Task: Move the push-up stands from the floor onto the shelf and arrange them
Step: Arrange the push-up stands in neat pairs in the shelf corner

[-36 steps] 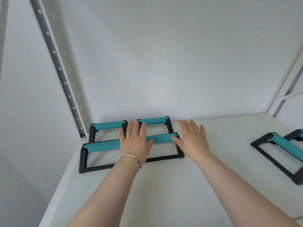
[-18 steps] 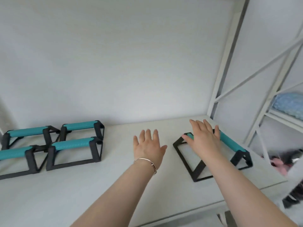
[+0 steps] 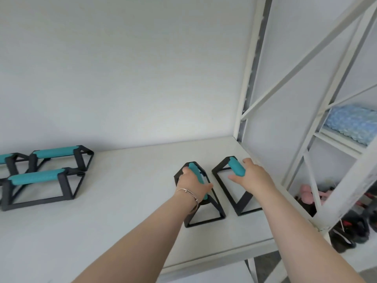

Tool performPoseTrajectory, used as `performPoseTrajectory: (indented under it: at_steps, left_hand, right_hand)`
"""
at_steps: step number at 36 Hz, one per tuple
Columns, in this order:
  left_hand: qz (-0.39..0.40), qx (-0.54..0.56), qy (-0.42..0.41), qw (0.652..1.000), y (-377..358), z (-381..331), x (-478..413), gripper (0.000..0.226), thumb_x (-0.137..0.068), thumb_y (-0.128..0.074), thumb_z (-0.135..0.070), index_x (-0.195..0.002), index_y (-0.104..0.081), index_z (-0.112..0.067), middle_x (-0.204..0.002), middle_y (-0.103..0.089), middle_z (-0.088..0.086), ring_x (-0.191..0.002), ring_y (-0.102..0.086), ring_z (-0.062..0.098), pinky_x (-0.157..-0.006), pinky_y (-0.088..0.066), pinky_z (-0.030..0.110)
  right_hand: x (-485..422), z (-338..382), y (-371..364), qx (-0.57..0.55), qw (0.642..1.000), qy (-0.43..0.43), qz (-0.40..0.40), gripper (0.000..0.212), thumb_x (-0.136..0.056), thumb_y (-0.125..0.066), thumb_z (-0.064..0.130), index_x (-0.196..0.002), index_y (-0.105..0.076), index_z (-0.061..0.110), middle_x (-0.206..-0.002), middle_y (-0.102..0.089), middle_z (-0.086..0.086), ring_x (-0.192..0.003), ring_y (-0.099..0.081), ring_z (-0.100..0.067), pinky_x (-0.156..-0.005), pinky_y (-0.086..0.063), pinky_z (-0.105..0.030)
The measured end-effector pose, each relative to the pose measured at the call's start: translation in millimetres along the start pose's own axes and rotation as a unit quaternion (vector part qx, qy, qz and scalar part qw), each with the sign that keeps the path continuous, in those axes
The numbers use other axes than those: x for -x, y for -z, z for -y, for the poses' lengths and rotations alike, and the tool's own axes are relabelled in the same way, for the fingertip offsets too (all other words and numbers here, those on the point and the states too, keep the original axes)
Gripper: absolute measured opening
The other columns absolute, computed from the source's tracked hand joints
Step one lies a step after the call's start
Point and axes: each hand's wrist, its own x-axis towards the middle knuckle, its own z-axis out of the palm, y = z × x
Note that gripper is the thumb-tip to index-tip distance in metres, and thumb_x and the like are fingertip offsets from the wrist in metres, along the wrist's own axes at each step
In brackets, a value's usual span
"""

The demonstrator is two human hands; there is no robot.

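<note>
Two push-up stands with black frames and teal grips stand side by side at the right end of the white shelf (image 3: 114,217). My left hand (image 3: 192,183) is wrapped around the teal grip of the left one (image 3: 212,211). My right hand (image 3: 252,176) is curled over the grip of the right one (image 3: 234,166). Three more stands sit grouped at the shelf's left end: one at the back (image 3: 61,153), one in front (image 3: 38,176), and one cut off by the frame edge (image 3: 6,158).
A white metal upright (image 3: 247,78) and diagonal braces (image 3: 306,64) border the shelf's right side. Beyond them a blue textured roll (image 3: 350,123) lies on a neighbouring shelf, with pink and dark items (image 3: 310,194) lower down. A white wall (image 3: 122,68) backs the shelf.
My view has swung right, away from the grouped stands. Both hands left that group, crossed the shelf and closed on the two stands at the right end.
</note>
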Motion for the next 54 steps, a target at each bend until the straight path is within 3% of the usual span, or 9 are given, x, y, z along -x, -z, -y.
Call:
performPoseTrajectory:
  at_steps: [6, 11, 16, 23, 30, 35, 41, 49, 54]
  left_hand:
    - [0.007, -0.036, -0.018, 0.999, 23.0, 22.4, -1.3, 0.059, -0.081, -0.063, -0.024, -0.131, -0.035, -0.011, -0.109, -0.058, 0.008, -0.095, -0.062, 0.028, -0.081, -0.055, 0.039]
    - [-0.021, -0.091, -0.042, 0.995, 69.5, 62.6, 3.8, 0.066, -0.086, -0.059, -0.031, -0.144, -0.029, -0.017, -0.109, -0.055, 0.005, -0.093, -0.058, 0.024, -0.074, -0.046, 0.031]
    - [-0.062, -0.122, -0.060, 0.989, 131.9, 114.5, 16.8, 0.041, -0.084, -0.062, -0.049, -0.116, -0.056, -0.024, -0.093, -0.060, -0.004, -0.079, -0.059, 0.016, -0.072, -0.051, 0.032]
    - [-0.068, -0.193, -0.094, 0.974, 224.4, 197.6, 46.2, 0.031, -0.089, -0.059, -0.041, -0.119, -0.058, -0.030, -0.089, -0.061, -0.008, -0.077, -0.056, 0.011, -0.062, -0.043, 0.023]
    - [-0.038, -0.217, -0.084, 0.972, 316.5, 294.1, 71.0, 0.050, -0.091, -0.062, -0.029, -0.138, -0.043, -0.030, -0.122, -0.061, -0.007, -0.094, -0.054, 0.012, -0.084, -0.041, 0.024]
    - [-0.019, -0.248, -0.072, 0.966, 379.4, 369.2, 86.7, 0.042, -0.091, -0.061, -0.027, -0.130, -0.050, -0.037, -0.116, -0.061, -0.010, -0.099, -0.057, 0.014, -0.089, -0.046, 0.031]
    - [0.000, -0.276, -0.101, 0.956, 439.0, 439.2, 95.5, 0.047, -0.092, -0.061, -0.025, -0.133, -0.049, -0.042, -0.133, -0.053, -0.018, -0.120, -0.049, 0.010, -0.106, -0.035, 0.027]
    - [-0.005, -0.239, -0.120, 0.964, 468.5, 495.3, 84.4, 0.046, -0.091, -0.062, -0.022, -0.131, -0.050, -0.040, -0.133, -0.054, -0.018, -0.120, -0.051, 0.011, -0.105, -0.035, 0.024]
    - [-0.009, -0.249, -0.138, 0.959, 470.3, 505.9, 77.9, 0.045, -0.092, -0.059, -0.034, -0.136, -0.047, -0.036, -0.136, -0.053, -0.016, -0.123, -0.050, 0.011, -0.106, -0.035, 0.028]
  right_hand:
    - [-9.2, 9.4, -0.9, 0.000, 1.000, 0.016, 0.006, 0.059, -0.079, -0.073, 0.038, -0.126, -0.048, 0.014, -0.105, -0.062, -0.009, -0.086, -0.061, -0.028, -0.076, -0.054, -0.038]
    - [-4.3, 34.3, -5.0, 0.003, 0.998, 0.057, 0.012, 0.039, -0.080, -0.070, 0.037, -0.111, -0.057, 0.018, -0.096, -0.062, -0.004, -0.082, -0.061, -0.025, -0.071, -0.051, -0.035]
    - [14.5, 84.4, -14.5, -0.005, 0.991, 0.133, 0.028, 0.041, -0.080, -0.068, 0.039, -0.118, -0.058, 0.026, -0.102, -0.065, 0.001, -0.088, -0.062, -0.023, -0.079, -0.053, -0.037]
    - [64.1, 172.0, -44.7, 0.013, 0.974, 0.219, 0.062, 0.040, -0.083, -0.067, 0.036, -0.122, -0.058, 0.032, -0.112, -0.065, 0.004, -0.091, -0.061, -0.021, -0.079, -0.052, -0.034]
    - [125.6, 263.4, -86.9, 0.015, 0.954, 0.281, 0.106, 0.038, -0.086, -0.068, 0.024, -0.123, -0.060, 0.031, -0.114, -0.063, 0.004, -0.099, -0.057, -0.018, -0.083, -0.046, -0.032]
    - [168.6, 334.7, -124.4, 0.013, 0.938, 0.321, 0.127, 0.038, -0.086, -0.069, 0.019, -0.120, -0.060, 0.033, -0.111, -0.061, 0.008, -0.098, -0.055, -0.015, -0.081, -0.042, -0.029]
    - [209.3, 405.2, -171.2, -0.014, 0.928, 0.339, 0.152, 0.042, -0.087, -0.068, 0.018, -0.125, -0.059, 0.033, -0.116, -0.056, 0.011, -0.104, -0.051, -0.011, -0.087, -0.039, -0.025]
    - [230.7, 445.2, -195.8, 0.010, 0.930, 0.324, 0.176, 0.045, -0.089, -0.067, 0.018, -0.130, -0.058, 0.031, -0.124, -0.058, 0.007, -0.112, -0.052, -0.013, -0.097, -0.041, -0.027]
    - [234.0, 458.6, -205.9, 0.041, 0.936, 0.293, 0.190, 0.047, -0.082, -0.060, 0.063, -0.125, -0.056, 0.042, -0.120, -0.058, 0.017, -0.111, -0.053, -0.011, -0.100, -0.042, -0.032]
